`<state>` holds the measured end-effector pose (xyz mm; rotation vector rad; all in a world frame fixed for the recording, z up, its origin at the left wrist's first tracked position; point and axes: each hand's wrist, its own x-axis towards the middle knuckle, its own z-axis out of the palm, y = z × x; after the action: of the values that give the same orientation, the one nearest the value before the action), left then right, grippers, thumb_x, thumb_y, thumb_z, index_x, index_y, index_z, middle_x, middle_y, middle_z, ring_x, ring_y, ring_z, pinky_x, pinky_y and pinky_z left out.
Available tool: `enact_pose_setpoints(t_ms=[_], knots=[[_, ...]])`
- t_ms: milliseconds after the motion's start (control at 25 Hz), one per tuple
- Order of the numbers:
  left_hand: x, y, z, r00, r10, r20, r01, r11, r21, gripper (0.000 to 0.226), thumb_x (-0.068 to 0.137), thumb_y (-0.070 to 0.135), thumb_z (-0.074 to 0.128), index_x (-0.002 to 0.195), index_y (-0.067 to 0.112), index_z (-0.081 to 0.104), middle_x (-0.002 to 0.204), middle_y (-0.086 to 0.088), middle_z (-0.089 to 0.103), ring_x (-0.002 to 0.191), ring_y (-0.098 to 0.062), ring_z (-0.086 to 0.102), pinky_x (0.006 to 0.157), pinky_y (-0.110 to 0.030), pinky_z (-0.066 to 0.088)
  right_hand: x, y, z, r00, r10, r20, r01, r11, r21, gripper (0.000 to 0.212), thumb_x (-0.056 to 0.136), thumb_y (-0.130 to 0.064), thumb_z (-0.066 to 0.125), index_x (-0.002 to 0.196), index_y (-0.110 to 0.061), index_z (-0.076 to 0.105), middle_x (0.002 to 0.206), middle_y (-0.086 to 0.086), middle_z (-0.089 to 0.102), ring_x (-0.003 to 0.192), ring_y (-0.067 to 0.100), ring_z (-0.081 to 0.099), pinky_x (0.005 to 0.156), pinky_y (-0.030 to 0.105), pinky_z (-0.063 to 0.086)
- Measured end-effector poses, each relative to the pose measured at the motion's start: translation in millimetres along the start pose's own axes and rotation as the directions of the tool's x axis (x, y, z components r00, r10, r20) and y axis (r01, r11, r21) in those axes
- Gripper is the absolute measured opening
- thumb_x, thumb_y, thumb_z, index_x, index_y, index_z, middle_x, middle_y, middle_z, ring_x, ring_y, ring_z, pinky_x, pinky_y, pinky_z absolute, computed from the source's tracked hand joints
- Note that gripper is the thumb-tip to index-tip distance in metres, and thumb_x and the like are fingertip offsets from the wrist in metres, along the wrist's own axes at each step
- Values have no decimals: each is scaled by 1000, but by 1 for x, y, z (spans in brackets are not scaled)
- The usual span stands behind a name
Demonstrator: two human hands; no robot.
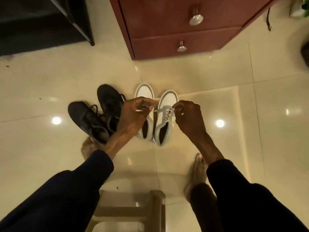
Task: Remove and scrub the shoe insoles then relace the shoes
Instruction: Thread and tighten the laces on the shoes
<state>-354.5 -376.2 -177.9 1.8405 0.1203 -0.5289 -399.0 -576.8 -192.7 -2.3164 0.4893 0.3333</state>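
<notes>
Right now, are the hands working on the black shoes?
No: the left hand and right hand pinch the white lace of a white shoe, while the black shoes lie to its left.

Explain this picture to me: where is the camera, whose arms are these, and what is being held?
There is no robot here. One camera worn on a person's head looks down at their own arms. On the tiled floor stand a pair of white shoes and, left of them, a pair of black shoes. The left hand and the right hand each pinch the white lace with curled fingers. A red-brown cabinet stands beyond, and a stool is nearest the camera.
</notes>
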Motion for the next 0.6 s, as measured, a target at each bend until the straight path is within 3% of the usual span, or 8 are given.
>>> enact_pose_setpoints(t_ms=[80,240,400,600], knots=[[5,-47,25,1000,-23,12,23,998,65,23,93,-4,68,103,13,78,102,1,79,98,-16,74,92,-42,60,4,43,24,997,78,0,-78,997,8,28,82,1,60,95,-19,75,89,-4,75,78,11,70,73,36,60],[24,-105,66,992,16,125,-35,988,152,38,88,-12,59,104,16,78,102,4,76,97,-14,71,90,-41,60,13,97,72,995,91,27,-92,995,38,29,80,1,68,101,-18,75,97,0,75,83,18,72,75,41,62],[31,-123,90,973,87,216,-143,956,257,37,87,-9,68,103,24,73,93,18,66,94,-4,65,84,-23,55,5,124,99,999,34,25,-35,999,16,32,77,-2,73,105,-17,73,102,1,73,86,24,70,76,44,61],[41,-148,96,867,273,417,-442,808,390,27,87,-7,69,104,12,74,106,1,67,103,-21,62,91,-43,54,1,136,117,1000,-5,-27,6,999,46,22,80,-7,76,101,-10,74,100,8,73,89,29,69,78,46,59]])
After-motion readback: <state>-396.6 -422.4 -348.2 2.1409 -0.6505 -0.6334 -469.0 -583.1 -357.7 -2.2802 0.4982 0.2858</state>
